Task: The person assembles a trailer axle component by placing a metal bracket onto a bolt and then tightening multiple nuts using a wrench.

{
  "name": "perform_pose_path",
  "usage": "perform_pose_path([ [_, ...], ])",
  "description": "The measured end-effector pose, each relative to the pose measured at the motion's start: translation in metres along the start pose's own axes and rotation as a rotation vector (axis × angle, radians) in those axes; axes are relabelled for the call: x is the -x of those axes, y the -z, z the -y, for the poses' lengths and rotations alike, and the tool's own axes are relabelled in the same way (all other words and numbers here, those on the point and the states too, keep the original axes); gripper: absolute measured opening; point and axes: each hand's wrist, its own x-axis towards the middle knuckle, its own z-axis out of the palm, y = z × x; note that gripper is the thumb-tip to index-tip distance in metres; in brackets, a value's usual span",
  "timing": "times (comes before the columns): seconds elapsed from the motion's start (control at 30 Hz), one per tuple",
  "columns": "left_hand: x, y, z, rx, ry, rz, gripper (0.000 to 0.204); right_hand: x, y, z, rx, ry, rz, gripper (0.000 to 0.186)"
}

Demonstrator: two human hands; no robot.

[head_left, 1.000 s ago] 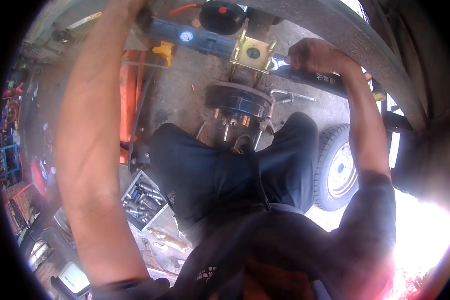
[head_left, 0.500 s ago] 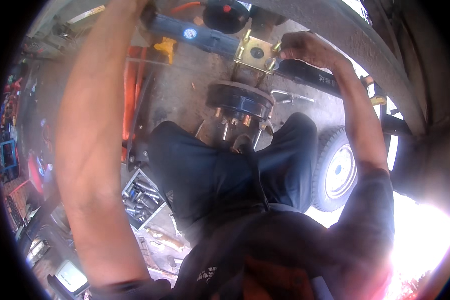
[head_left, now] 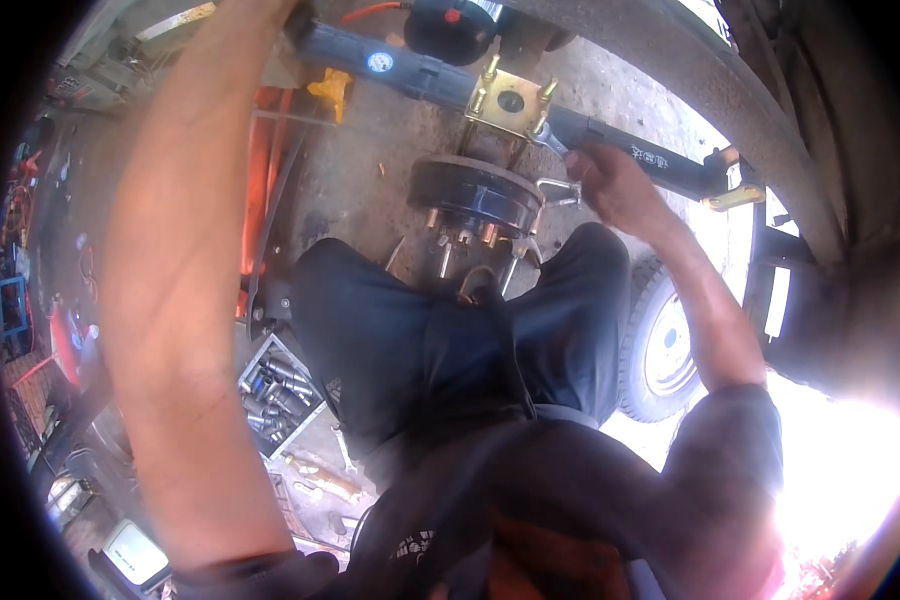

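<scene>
A blue-black beam [head_left: 420, 80] crosses the top, carrying a gold bracket plate [head_left: 506, 103] with threaded bolts and nuts. My left hand [head_left: 285, 15] reaches the beam's left end at the top edge; its fingers are mostly hidden. My right hand [head_left: 598, 175] is closed on a silver wrench [head_left: 550, 138], whose far end is at a nut on the plate's lower right corner. Below the plate, between my knees, stands a black brake drum [head_left: 475, 192] with studs and metal legs beneath it.
A steel frame rail [head_left: 750, 120] arches over my right side. A tyre [head_left: 642, 365] lies by my right knee. An orange jack [head_left: 258, 215] and yellow stand [head_left: 328, 95] are left of the drum; a socket tray [head_left: 282, 395] is by my left leg. A black tank [head_left: 450, 35] sits behind.
My right hand and wrench have swung downward from above the beam toward me, to below the plate's right corner. My left arm has shifted only slightly.
</scene>
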Motion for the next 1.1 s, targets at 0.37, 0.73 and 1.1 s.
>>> perform_pose_path([
  [0.37,-0.002,-0.008,0.005,-0.042,-0.025,-0.068,0.044,-0.053,-0.109,0.149,-1.917,-0.733,-0.485,0.023],
  [0.73,0.001,0.002,-0.005,0.005,-0.015,-0.019,0.041,0.035,-0.031,0.002,-0.242,-0.107,-0.137,0.041],
  [1.1,-0.001,0.000,0.000,0.054,-0.011,0.012,0.041,-0.051,0.057,0.015,0.266,0.032,0.312,0.029],
])
